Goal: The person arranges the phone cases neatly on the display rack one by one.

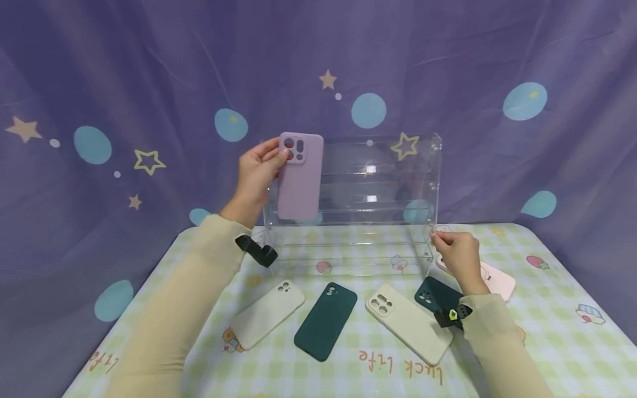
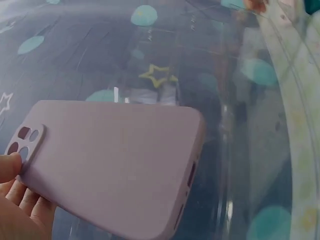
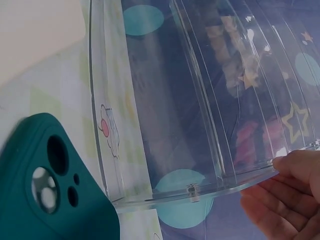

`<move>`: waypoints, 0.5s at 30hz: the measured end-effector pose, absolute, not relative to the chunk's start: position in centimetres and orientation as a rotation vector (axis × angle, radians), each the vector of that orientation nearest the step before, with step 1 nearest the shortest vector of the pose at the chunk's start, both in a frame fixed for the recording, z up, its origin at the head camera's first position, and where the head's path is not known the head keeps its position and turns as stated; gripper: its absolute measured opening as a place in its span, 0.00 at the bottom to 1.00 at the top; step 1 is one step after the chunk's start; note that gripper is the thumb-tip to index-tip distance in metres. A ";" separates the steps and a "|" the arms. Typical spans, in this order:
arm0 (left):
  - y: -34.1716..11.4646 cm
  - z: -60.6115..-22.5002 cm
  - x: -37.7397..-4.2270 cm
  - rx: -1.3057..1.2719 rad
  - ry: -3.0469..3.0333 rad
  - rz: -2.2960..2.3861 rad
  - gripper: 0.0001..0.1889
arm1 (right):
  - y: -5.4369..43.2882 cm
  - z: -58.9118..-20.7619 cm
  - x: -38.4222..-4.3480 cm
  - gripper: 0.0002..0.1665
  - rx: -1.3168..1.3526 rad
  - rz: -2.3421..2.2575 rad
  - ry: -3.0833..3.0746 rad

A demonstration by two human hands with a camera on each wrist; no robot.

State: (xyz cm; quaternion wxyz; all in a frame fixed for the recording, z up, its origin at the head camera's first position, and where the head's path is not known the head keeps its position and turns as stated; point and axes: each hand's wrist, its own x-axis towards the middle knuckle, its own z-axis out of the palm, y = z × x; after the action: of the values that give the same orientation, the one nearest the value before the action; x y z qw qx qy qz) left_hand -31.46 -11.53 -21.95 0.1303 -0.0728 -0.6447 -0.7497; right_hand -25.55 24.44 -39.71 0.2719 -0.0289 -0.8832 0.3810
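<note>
A lilac phone case (image 1: 301, 190) is pinched by its camera corner between the thumb and fingers of my left hand (image 1: 259, 171). It hangs upright in front of the upper left of a clear acrylic tiered rack (image 1: 348, 243). In the left wrist view the back of the lilac case (image 2: 115, 160) fills the middle, with my thumb at the camera cutouts. My right hand (image 1: 458, 254) grips the rack's right side edge; the right wrist view shows the thumb and fingers of this hand (image 3: 285, 195) on that side panel (image 3: 240, 184).
On the checkered tablecloth (image 1: 557, 337) before the rack lie a white case (image 1: 269, 315), a dark green case (image 1: 325, 320), a cream case (image 1: 408, 326) and another green case (image 1: 433, 293), partly under my right wrist. A pink case (image 1: 500, 282) lies behind that wrist. A purple curtain (image 1: 149, 83) hangs behind.
</note>
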 end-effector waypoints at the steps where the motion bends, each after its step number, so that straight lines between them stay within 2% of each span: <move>1: -11.0 -21.7 -31.7 -0.205 -1.847 -2.202 0.19 | 24.4 -39.8 -25.6 0.11 -0.076 1.031 -2.378; 9: -6.2 -19.1 -33.4 -0.212 -1.709 -2.313 0.18 | 24.5 -39.5 -25.6 0.11 -0.062 1.034 -2.375; 15: -3.1 -18.9 -34.6 -0.233 -1.679 -2.326 0.18 | 24.5 -39.3 -25.6 0.11 -0.097 1.060 -2.402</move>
State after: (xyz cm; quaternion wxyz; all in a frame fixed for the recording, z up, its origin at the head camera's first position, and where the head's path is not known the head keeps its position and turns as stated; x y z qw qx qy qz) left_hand -34.56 -3.06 -18.88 0.1312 -0.0802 -0.5783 -0.8012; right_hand -25.57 24.55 -39.34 0.2541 -0.0356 -0.8842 0.3902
